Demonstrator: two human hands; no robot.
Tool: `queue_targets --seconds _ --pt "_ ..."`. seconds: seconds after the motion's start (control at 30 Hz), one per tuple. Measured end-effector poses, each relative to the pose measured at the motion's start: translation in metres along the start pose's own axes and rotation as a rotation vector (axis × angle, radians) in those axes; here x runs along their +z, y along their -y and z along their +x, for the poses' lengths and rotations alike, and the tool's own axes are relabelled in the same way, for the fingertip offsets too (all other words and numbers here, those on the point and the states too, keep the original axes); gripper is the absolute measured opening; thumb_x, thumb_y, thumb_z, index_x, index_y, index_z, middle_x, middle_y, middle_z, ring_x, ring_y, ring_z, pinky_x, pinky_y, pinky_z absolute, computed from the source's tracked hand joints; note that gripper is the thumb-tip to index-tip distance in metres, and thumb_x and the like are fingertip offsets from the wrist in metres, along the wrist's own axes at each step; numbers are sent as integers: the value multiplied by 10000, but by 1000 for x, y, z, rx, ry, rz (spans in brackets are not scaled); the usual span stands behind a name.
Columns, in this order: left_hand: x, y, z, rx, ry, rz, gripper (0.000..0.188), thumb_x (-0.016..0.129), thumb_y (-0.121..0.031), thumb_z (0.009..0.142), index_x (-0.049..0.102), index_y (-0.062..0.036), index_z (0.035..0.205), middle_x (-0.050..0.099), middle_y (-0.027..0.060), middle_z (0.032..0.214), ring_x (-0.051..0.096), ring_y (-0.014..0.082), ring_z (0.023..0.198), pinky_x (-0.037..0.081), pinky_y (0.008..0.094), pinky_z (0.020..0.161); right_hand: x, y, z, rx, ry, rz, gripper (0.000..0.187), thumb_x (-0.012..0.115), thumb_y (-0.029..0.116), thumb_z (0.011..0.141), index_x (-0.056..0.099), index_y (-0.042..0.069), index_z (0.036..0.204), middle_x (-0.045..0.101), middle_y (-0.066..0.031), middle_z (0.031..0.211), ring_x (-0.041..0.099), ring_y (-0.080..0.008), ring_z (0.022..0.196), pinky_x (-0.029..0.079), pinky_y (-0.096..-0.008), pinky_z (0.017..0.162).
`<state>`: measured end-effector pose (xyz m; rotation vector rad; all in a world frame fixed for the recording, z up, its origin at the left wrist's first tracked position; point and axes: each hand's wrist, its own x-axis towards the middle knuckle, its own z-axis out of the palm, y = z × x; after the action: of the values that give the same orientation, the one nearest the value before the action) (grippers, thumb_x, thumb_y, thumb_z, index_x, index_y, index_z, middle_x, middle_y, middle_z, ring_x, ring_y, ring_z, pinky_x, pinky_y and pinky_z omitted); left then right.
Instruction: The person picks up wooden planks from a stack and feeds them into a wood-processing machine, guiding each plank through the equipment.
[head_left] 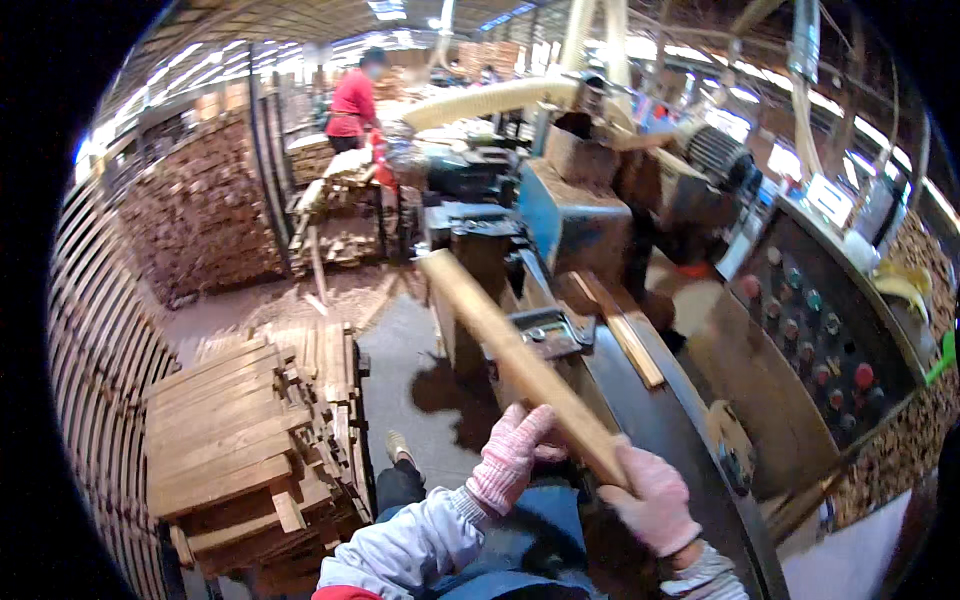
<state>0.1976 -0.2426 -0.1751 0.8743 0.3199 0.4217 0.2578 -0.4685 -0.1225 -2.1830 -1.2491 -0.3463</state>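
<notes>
A long wooden plank slants up and away to the left in front of me, held clear of the machine bed. My right hand, in a pale pink knit glove, is closed round its near end. Farther along, my left hand, gloved alike, grips the plank's left side; some of its fingers are hidden beneath the wood. Narrow wooden strips lie on the dark metal machine bed, just right of the plank. Under its middle is a metal fixture at the bed's left edge.
Stacked boards stand at my left. A woodworking machine with a motor and a thick hose rises ahead. A control panel with coloured buttons is at right. A person in red stands farther back near wood piles.
</notes>
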Motion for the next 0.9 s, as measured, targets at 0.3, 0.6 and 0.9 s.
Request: queue_targets --seconds 0.3,0.6,0.9 --pt "-192 -49 -32 280 -493 263 479 663 -231 991 495 -25 1389 652 105 1061 646 138 792 556 256 647 -88 -46 -189 523 158 -539 797 796 188 735 504 -6 1451 643 -178 1215 593 -385 1055 475 -477 926" --pt "-379 -125 -197 496 -1359 258 338 617 -315 962 602 -31 1145 591 69 1028 552 169 813 505 312 682 -41 -95 -110 446 46 -570 762 781 132 761 501 13 1460 635 -186 1274 588 -399 1085 466 -487 949" --pt "-430 -111 -281 659 -1121 31 332 479 -213 1034 324 -206 741 229 -47 674 317 102 595 289 303 545 56 -179 62 222 -434 90 621 618 -47 944 449 35 1536 479 -156 1546 509 -302 1372 431 -371 1146"
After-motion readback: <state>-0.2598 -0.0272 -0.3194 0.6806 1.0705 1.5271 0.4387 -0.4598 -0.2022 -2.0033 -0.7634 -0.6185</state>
